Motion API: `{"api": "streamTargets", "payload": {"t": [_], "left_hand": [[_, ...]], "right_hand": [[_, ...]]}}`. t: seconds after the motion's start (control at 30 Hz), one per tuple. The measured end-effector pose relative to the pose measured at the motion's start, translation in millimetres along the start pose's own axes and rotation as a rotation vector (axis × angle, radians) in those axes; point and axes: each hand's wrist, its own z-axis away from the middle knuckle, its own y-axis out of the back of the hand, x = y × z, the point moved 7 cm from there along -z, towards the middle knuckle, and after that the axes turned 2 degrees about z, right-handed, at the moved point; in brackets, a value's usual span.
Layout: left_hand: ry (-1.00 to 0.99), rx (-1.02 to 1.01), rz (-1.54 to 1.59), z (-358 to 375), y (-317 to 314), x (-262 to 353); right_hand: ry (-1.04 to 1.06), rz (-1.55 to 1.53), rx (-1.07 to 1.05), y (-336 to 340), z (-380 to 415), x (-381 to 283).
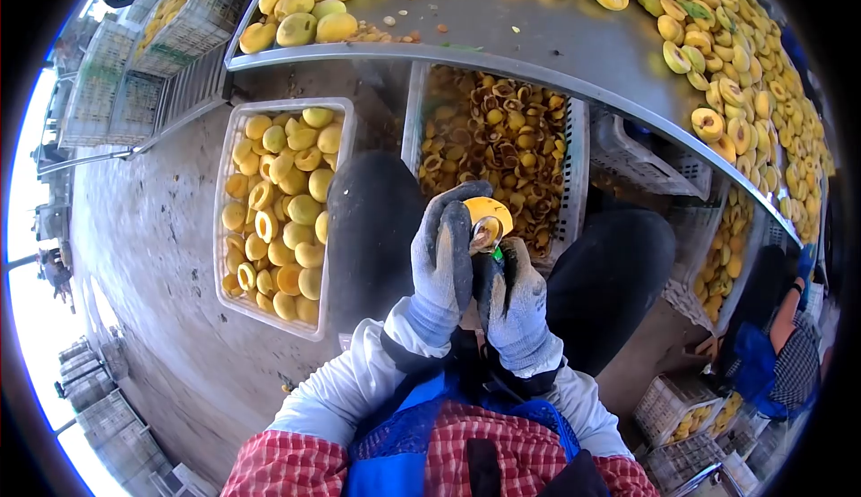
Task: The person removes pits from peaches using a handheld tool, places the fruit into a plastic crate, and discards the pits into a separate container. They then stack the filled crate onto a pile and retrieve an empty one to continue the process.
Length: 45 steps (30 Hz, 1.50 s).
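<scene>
My left hand [439, 259], in a grey-coated work glove, is closed around a yellow peach half [492, 213], its cut side turned partly toward me. In my gloved right hand [518, 310] is a pitting spoon [498, 252]; green shows at its handle, and its curved metal end sits against the middle of the fruit. Most of the handle is hidden by the fingers. Both hands are between my knees, in front of a bin [577, 165] of brown and yellow peach scraps.
A white crate [221, 228] of peach halves stands on the floor to the left. Ahead, a metal table [448, 17] carries peach heaps, the largest at right. More crates [659, 156] stand beneath it. Another person's arm [784, 318] is at far right. Stacked crates [108, 84] stand upper left.
</scene>
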Motion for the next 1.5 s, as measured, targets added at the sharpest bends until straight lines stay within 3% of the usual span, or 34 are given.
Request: {"api": "streamTargets", "payload": {"t": [0.17, 0.3, 0.4, 0.5, 0.6, 0.8, 0.83, 0.93, 1.17, 1.27, 1.3, 1.4, 1.5], "left_hand": [[-0.103, -0.013, -0.096, -3, 6, 6], [-0.131, -0.098, -0.143, -10, 13, 3], [-0.147, -0.058, -0.106, -3, 14, 5], [-0.243, 0.023, -0.075, 4, 8, 18], [-0.276, 0.065, -0.090, 4, 11, 20], [-0.375, -0.070, -0.438, 1, 16, 28], [-0.328, -0.072, -0.416, 1, 17, 24], [-0.200, -0.084, -0.324, -1, 19, 13], [-0.094, -0.067, -0.202, -3, 27, -9], [-0.106, 0.020, -0.097, 4, 19, 2], [-0.118, 0.061, -0.056, 5, 15, 9], [-0.139, 0.045, 0.025, 6, 8, 15], [-0.126, 0.053, 0.036, 8, 8, 14]], "right_hand": [[0.008, -0.255, -0.076, -18, 9, 8], [0.225, -0.011, -0.041, -24, 23, 14], [0.205, -0.052, -0.034, -23, 18, 4], [-0.012, -0.158, 0.034, -19, 8, -7], [-0.039, -0.211, 0.066, -22, 3, -8], [-0.061, -0.417, -0.055, -37, 19, 18], [-0.087, -0.464, -0.076, -38, 22, 23], [-0.016, -0.187, -0.040, -36, 35, 45], [-0.121, -0.277, -0.076, -43, 39, 63], [0.014, -0.214, 0.006, -32, 16, 12], [0.176, -0.073, 0.016, -30, 9, 0], [0.230, 0.067, 0.098, -25, 7, -15], [-0.040, -0.165, 0.051, -29, 8, 13]]}}
